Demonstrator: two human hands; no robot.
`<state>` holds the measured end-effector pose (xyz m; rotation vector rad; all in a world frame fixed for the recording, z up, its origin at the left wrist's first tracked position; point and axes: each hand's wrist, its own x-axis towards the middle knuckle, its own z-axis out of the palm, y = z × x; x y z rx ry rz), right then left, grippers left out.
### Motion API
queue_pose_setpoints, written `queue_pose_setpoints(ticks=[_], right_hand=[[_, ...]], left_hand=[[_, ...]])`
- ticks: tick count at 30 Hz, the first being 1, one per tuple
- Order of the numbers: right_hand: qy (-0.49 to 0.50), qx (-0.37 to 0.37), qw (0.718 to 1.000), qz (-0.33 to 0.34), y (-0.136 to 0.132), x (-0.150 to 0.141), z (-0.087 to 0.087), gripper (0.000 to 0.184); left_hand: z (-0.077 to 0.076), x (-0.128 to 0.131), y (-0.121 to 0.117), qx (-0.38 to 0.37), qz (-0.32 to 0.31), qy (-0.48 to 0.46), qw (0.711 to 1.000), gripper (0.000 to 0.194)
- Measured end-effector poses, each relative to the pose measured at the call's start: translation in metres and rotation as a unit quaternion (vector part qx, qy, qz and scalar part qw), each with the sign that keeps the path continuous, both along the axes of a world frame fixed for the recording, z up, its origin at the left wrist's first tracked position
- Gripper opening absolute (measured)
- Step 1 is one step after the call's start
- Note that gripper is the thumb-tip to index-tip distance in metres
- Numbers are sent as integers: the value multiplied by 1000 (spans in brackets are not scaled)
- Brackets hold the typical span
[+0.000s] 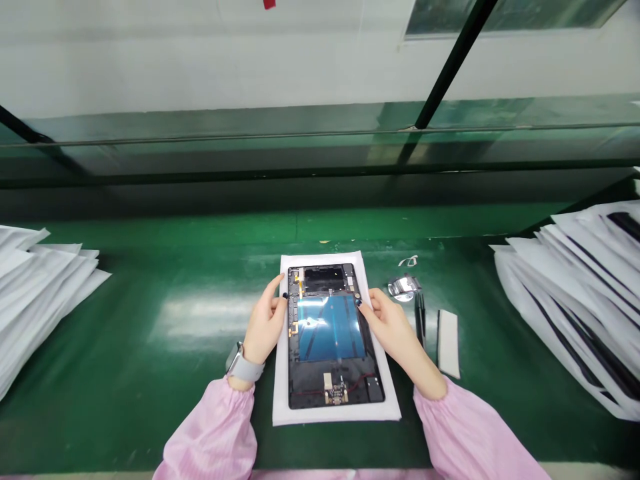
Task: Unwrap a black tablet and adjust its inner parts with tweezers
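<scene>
A flat black tablet body (pixel 330 330) with a shiny blue sheet in it lay on a white foam sheet (pixel 330 415), on a green table (pixel 125 427). The left hand (pixel 265 320) and the right hand (pixel 390 327) were half open, with fingers at its two long sides. You could not tell if they gripped it. Thin black tweezers (pixel 420 320) lay just beside the right hand.

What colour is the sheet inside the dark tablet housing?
The sheet is glossy blue, best seen in the head view.
</scene>
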<state>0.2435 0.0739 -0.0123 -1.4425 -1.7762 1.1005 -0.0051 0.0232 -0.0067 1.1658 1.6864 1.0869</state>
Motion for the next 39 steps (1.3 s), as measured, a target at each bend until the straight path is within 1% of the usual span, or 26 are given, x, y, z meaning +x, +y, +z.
queue_pose_setpoints(ticks=[3, 6, 8, 10, 12, 13, 15, 16, 17, 18, 22, 25, 30, 34, 35, 37, 39], right_hand=[[-16, 10, 1000, -1, 1, -1, 0, 20], [-32, 24, 999, -17, 0, -3, 3, 20], [-45, 39, 997, -39, -2, -2, 8, 22], [-57, 59, 994, -72, -4, 1, 16, 27], [-64, 95, 984, -134, -3, 9, 25, 31], [-69, 127, 973, -180, -1, 14, 29, 30], [-79, 195, 940, -269, 7, 26, 32, 29], [-83, 217, 926, -297, 12, 32, 32, 29], [-85, 225, 921, -307, 17, 37, 30, 30], [-84, 216, 925, -302, 22, 41, 28, 32], [-52, 134, 958, -248, 33, 47, 14, 38], [-32, 97, 968, -230, 32, 44, 8, 38], [-7, 88, 973, -215, 33, 43, 1, 46], [-2, 94, 971, -218, 36, 41, -5, 46], [-4, 100, 970, -223, 36, 40, -5, 46], [-11, 119, 963, -240, 33, 40, 2, 46], [-19, 150, 951, -268, 26, 49, 20, 45]], left_hand=[[1, -1, 0, 2, 1, 10, 1000, 52], [2, -1, 0, -3, 0, -4, 1000, 50], [3, -1, 0, -3, 1, -14, 1000, 50], [3, 0, -1, -1, 3, -23, 1000, 48], [3, 0, -1, 0, 5, -31, 1000, 46], [3, 0, -1, -1, 6, -34, 999, 44], [2, 0, -2, -4, 8, -41, 999, 39], [2, 0, -2, -5, 8, -44, 999, 35], [1, -1, -2, -6, 8, -48, 999, 32], [1, -1, -2, -8, 7, -51, 999, 29], [1, -1, -2, -19, 1, -62, 998, 19], [3, -1, -2, -25, -2, -63, 998, 17], [2, -2, -2, -33, -4, -65, 997, 19], [0, -4, 2, -31, -7, -49, 998, 20], [2, -4, 2, -24, -3, -41, 999, 20], [14, -4, -6, 7, 17, -18, 1000, 22], [31, -4, -24, 52, 45, 5, 998, 26]])
